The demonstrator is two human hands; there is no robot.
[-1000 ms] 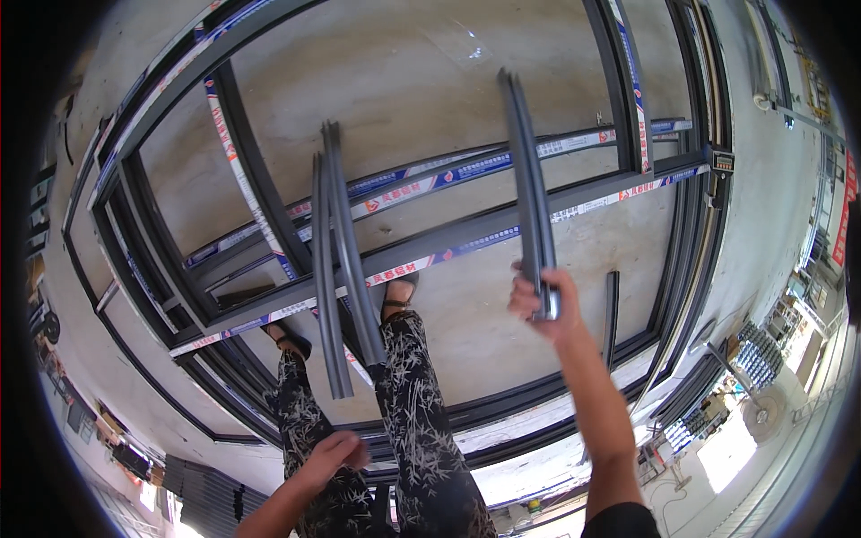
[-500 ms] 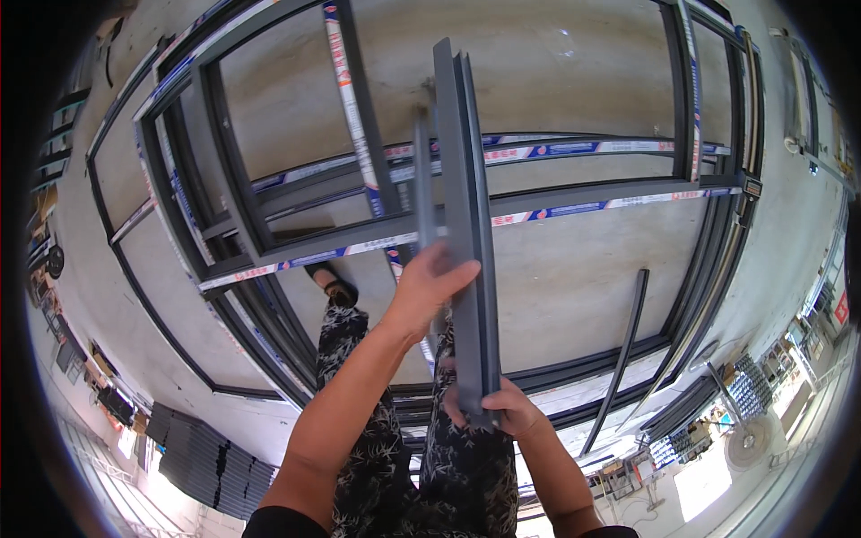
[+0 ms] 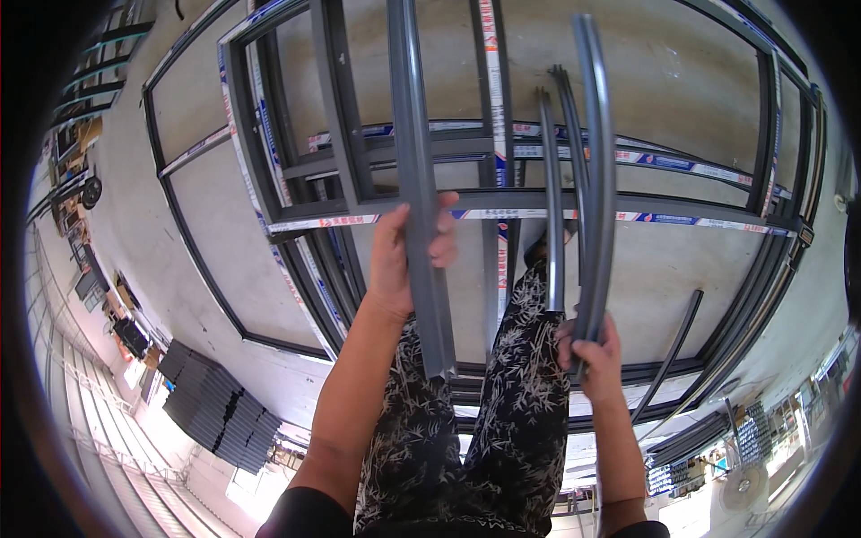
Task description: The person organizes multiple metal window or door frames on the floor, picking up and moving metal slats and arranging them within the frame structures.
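My left hand (image 3: 392,260) is wrapped round a long dark grey metal profile (image 3: 415,134), its thumb on one side and its fingers on the other. That profile points away from me, over a rail of the grey window-type frame (image 3: 511,200). To the right, my right hand (image 3: 595,355) grips the near end of a second, narrower grey profile (image 3: 597,161), which also stretches away from me. Between the two, a thin grey strip (image 3: 551,206) and another dark strip (image 3: 571,125) lie across the frame. Whether my right hand touches these strips is unclear.
Several grey frames with printed protective tape overlap in front of me. A loose dark bar (image 3: 674,345) leans at the right. Stacked dark profiles (image 3: 211,403) lie at the lower left. My legs (image 3: 511,403) stand close to the frames.
My hands have moved apart, and the profiles that were close together are now separated. The left one is left of my legs, the other at the right. My view has shifted too.
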